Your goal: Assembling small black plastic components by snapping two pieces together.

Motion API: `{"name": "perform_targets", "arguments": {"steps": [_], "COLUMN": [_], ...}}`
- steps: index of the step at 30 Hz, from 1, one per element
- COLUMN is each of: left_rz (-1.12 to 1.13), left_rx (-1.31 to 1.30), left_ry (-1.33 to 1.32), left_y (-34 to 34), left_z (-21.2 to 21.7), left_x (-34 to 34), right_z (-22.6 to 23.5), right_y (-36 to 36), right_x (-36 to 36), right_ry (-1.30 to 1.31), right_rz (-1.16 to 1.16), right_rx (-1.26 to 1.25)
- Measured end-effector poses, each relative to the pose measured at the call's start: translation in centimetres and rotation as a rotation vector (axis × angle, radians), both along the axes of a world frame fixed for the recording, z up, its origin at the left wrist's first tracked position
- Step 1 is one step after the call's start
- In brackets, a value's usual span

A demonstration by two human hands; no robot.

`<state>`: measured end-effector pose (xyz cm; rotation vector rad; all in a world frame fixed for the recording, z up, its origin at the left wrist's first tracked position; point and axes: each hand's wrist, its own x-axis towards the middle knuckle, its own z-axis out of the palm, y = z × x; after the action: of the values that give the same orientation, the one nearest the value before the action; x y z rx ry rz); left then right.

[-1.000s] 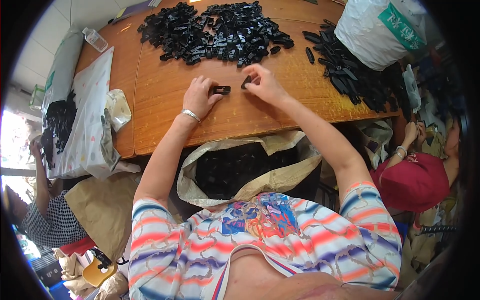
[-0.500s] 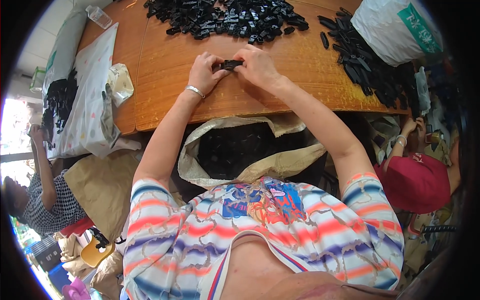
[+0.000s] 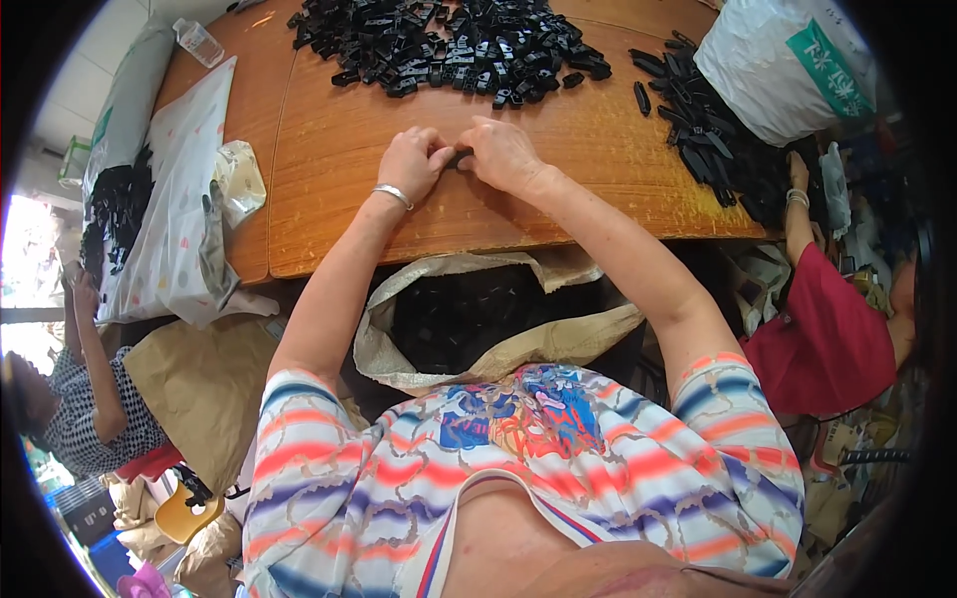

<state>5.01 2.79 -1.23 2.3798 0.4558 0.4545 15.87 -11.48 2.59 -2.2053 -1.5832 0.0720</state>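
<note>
My left grip (image 3: 411, 162) and right grip (image 3: 500, 154) meet over the bench (image 3: 349, 189), fingertips drawn narrow on a small black piece (image 3: 460, 157) held between them; my fingers hide most of it, so I cannot tell its shape; a silver bracelet (image 3: 395, 194) circles my left wrist. Beyond my knuckles lies a wide heap of black parts (image 3: 469, 55), well apart from my fingers; to the right, long black strips (image 3: 703, 149) lie in a looser pile beside a white bag (image 3: 773, 75); a co-worker's hand (image 3: 797, 171) is at that pile's near right end. Below the bench's near edge, an open sack (image 3: 384, 354) in front of me holds more dark parts; a clear bottle (image 3: 199, 43) lies at the far left.
</note>
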Motion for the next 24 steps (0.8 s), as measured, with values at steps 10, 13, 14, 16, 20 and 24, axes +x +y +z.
{"name": "perform_targets", "arguments": {"steps": [10, 13, 14, 16, 20, 24], "left_rz": [0.030, 0.175, 0.205, 0.233, 0.207, 0.151], "left_rx": [-0.121, 0.346, 0.386, 0.402, 0.445, 0.514], "left_ry": [-0.115, -0.178, -0.165, -0.105, -0.024, -0.002], "left_y": [3.5, 7.3, 7.6, 8.6, 9.7, 7.6], "left_z": [0.3, 0.3, 0.7, 0.4, -1.0, -1.4], "left_x": [-0.1, 0.9, 1.8, 3.4, 5.9, 7.2], "right_z": [1.9, 2.0, 1.6, 0.4, 0.5, 1.6], "right_y": [-7.8, -11.8, -12.8, -13.8, -12.8, -9.7], "right_x": [-4.3, -8.3, -9.4, -11.0, -10.4, -5.5], "right_ry": [0.408, 0.422, 0.439, 0.409, 0.409, 0.293], "right_rz": [0.188, 0.372, 0.349, 0.365, 0.437, 0.322], "right_rx": [0.113, 0.069, -0.051, -0.172, -0.125, 0.186]}}
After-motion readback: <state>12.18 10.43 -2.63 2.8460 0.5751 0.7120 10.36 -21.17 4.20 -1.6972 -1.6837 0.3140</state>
